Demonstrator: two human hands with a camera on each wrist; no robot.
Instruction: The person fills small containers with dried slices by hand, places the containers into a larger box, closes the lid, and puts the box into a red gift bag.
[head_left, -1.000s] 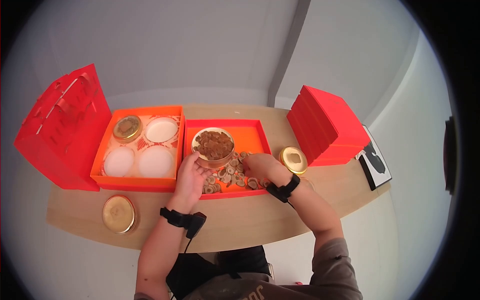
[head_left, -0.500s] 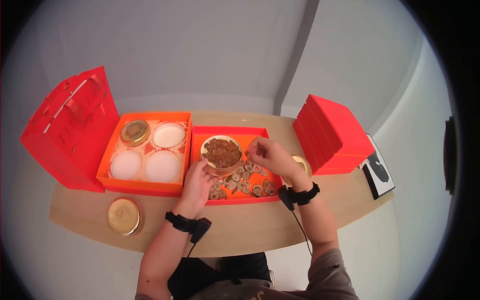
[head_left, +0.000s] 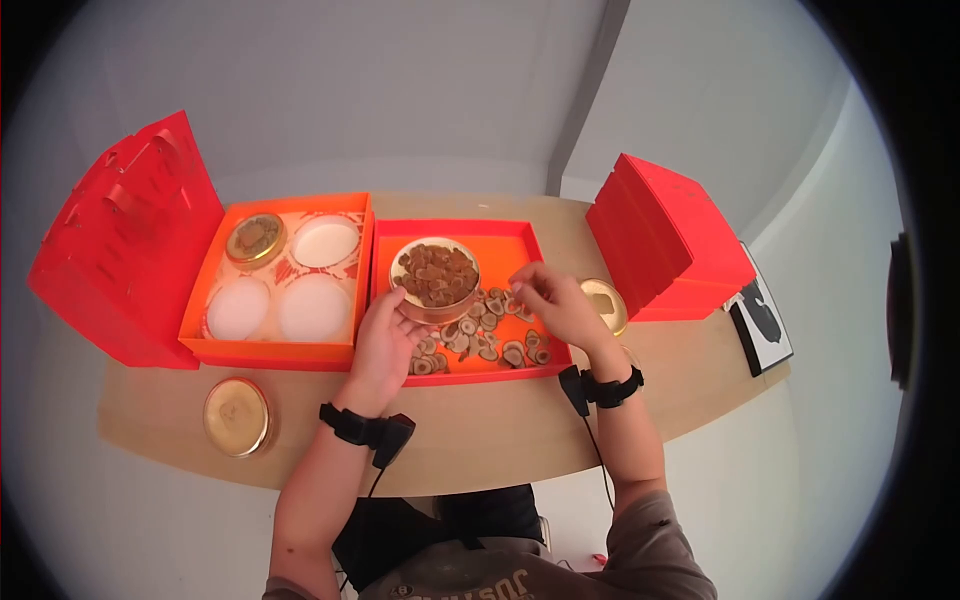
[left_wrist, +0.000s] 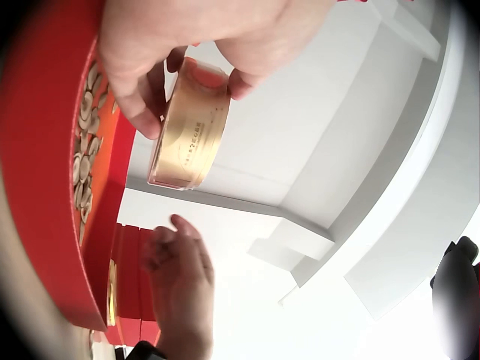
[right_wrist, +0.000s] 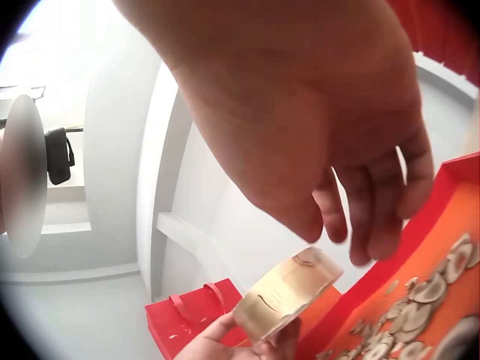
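My left hand (head_left: 385, 345) grips a round gold jar (left_wrist: 191, 131) at its side, thumb on one side and fingers on the other. The jar is heaped with brown slices (head_left: 438, 275) and is held over a red box tray (head_left: 510, 245) with an orange inside. Pale, dark-rimmed dried slices (head_left: 490, 325) lie scattered in the tray's near part. Just right of the jar, my right hand (right_wrist: 322, 127) hovers above the tray with loosely bent fingers. No object shows between its fingertips in the right wrist view.
Left of the tray stands an orange box (head_left: 275, 350) with round wells, one holding a lidded jar (head_left: 256, 240). A red gift bag (head_left: 130, 240) is beyond it. Gold lids or jars sit at front left (head_left: 238, 415) and right (head_left: 603, 305), near stacked red boxes (head_left: 670, 240).
My right hand has risen from the loose slices to the jar's rim, then drawn a little away to the right. My left hand keeps hold of the jar.
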